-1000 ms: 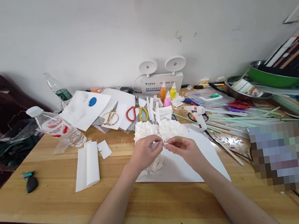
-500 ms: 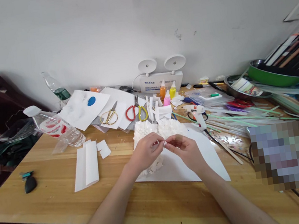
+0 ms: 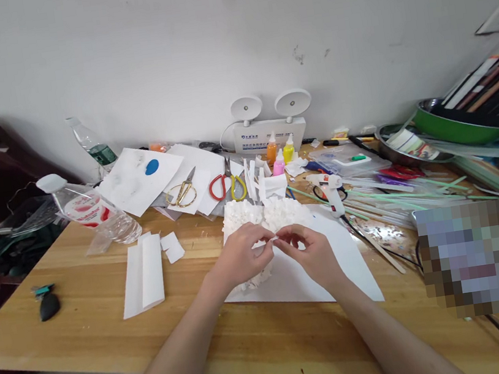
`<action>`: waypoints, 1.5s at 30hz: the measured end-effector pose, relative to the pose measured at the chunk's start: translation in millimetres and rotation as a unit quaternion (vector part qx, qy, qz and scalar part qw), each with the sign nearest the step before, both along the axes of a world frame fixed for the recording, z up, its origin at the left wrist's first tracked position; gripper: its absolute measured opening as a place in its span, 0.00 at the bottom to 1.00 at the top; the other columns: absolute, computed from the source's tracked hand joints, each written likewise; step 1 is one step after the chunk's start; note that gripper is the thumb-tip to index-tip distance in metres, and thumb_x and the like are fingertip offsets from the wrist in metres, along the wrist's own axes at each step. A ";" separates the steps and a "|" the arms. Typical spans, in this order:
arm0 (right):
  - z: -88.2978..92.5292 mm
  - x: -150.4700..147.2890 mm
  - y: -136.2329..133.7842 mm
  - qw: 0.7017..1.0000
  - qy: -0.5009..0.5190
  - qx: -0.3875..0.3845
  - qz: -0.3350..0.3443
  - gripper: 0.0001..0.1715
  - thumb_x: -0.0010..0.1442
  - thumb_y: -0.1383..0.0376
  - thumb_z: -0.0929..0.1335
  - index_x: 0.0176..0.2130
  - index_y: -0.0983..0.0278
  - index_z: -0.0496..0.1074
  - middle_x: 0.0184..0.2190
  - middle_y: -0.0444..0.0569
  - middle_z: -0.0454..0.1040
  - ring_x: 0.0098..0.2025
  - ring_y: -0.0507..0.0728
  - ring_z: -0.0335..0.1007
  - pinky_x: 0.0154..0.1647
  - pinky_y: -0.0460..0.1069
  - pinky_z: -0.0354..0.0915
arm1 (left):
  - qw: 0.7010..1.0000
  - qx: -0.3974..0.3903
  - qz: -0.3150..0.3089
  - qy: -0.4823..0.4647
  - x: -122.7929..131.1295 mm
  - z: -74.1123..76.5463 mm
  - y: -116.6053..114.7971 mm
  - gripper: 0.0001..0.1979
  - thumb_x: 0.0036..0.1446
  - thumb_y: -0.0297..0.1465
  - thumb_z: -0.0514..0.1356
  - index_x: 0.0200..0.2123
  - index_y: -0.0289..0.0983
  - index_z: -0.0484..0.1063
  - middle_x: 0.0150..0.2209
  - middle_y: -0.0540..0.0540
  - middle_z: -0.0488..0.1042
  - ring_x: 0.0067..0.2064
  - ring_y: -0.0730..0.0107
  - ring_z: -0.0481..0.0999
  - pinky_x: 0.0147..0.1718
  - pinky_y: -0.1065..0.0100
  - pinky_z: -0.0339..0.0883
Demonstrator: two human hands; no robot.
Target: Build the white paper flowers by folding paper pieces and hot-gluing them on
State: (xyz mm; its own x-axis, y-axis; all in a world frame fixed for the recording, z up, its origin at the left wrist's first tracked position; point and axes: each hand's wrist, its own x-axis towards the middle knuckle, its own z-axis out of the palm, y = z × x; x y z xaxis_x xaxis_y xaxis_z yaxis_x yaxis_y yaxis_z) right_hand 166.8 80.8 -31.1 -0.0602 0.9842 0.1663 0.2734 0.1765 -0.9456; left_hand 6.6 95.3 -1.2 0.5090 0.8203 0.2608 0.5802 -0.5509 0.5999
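Note:
My left hand [image 3: 247, 254] and my right hand [image 3: 309, 253] meet fingertip to fingertip above a white sheet [image 3: 346, 260]. Between them they pinch a tiny white piece of paper [image 3: 274, 238], mostly covered by the fingers. Both hands are closed in a pinch. Just beyond them, clumps of crumpled white paper [image 3: 284, 210] cover part of the sheet; more of the clumps show below my left hand, and the rest is hidden by it. Left of the hands lie a folded white paper [image 3: 151, 272] and small paper squares [image 3: 173, 247].
Gold-handled scissors [image 3: 180, 195] and red-and-yellow-handled scissors [image 3: 227, 187] lie behind. A white glue gun [image 3: 333, 190] with a black cord stands right. Water bottles [image 3: 95, 212] are at left, paint bottles [image 3: 288, 152] at the back, sticks and a green pan [image 3: 458, 123] at right.
My fingertips have shifted slightly around the small paper piece, and less of it shows now. Nothing else on the table has moved.

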 end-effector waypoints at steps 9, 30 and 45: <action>-5.7 0.6 0.4 0.999 -0.005 -0.028 0.024 0.12 0.52 0.58 0.66 0.34 0.63 0.71 0.30 0.48 0.74 0.30 0.53 0.66 0.32 0.49 0.63 | 0.999 -0.032 0.002 0.019 -0.2 -2.2 0.6 0.08 0.50 0.26 0.53 0.34 0.36 0.69 0.33 0.46 0.73 0.36 0.68 0.69 0.36 0.67 0.63; -6.6 3.5 3.0 0.997 0.045 -0.044 0.035 0.12 0.53 0.57 0.65 0.33 0.64 0.69 0.31 0.48 0.72 0.33 0.54 0.67 0.36 0.49 0.64 | 0.993 -0.084 0.042 -0.065 -0.1 1.2 1.3 0.08 0.52 0.32 0.54 0.36 0.38 0.68 0.35 0.48 0.74 0.37 0.68 0.71 0.38 0.68 0.64; -2.4 2.7 2.0 0.993 0.081 -0.060 0.067 0.11 0.53 0.57 0.65 0.32 0.63 0.68 0.30 0.46 0.70 0.32 0.53 0.65 0.36 0.49 0.64 | 0.988 -0.101 0.057 -0.104 -1.7 6.2 2.2 0.04 0.51 0.27 0.54 0.28 0.37 0.68 0.28 0.51 0.72 0.31 0.74 0.70 0.32 0.72 0.64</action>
State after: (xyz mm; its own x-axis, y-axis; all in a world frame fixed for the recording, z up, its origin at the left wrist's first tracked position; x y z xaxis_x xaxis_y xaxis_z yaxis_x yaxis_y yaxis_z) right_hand 169.5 82.8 -33.4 -0.1740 0.9824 0.0673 0.0984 0.0853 -0.9915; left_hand 4.9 97.5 5.0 0.3625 0.9155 0.1744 0.4845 -0.3450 0.8039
